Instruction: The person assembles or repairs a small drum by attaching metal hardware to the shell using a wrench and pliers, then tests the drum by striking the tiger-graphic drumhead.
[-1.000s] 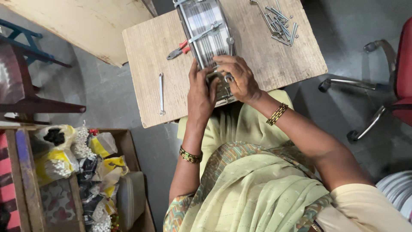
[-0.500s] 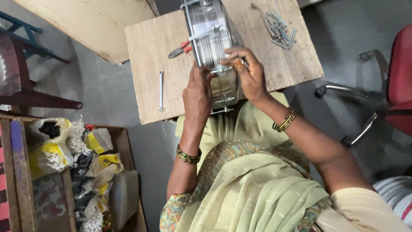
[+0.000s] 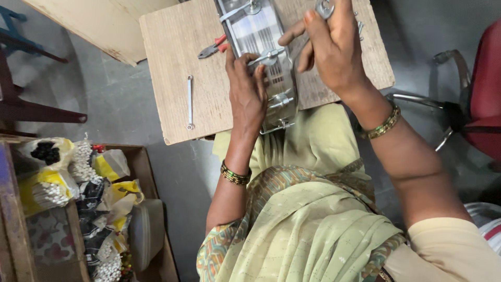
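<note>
- Overhead, looking down at a seated person in pale green cloth (image 3: 308, 230), whose two arms reach forward to a small wooden worktop (image 3: 177, 68) over the lap.
- Left of the person, on the floor, an open cardboard box (image 3: 151, 172) holds yellow and clear bags of small white parts (image 3: 49, 190).
- At the right edge, a red chair (image 3: 485, 89) with a metal frame stands apart from the worktop.
- On the worktop, a long metal frame (image 3: 261, 39) with rows of thin wires lies lengthwise, running from the far edge to the near edge and overhanging the lap.
- On its near half rests the left hand (image 3: 245, 91), with the fingers curled closed around the frame's left rail and a crossbar.
- Raised above the frame's right side is the right hand (image 3: 326, 47); its fingers pinch a small round metal washer-like piece (image 3: 324, 8) at the top of the picture.
- Each wrist wears a bangle: a green and gold one on the left (image 3: 235, 175), a gold one on the right (image 3: 383, 122).
- Just left of the frame lie red-handled pliers (image 3: 213, 48).
- Further left, well apart from the hands, a slim spanner (image 3: 190, 102) lies flat on the wood.
</note>
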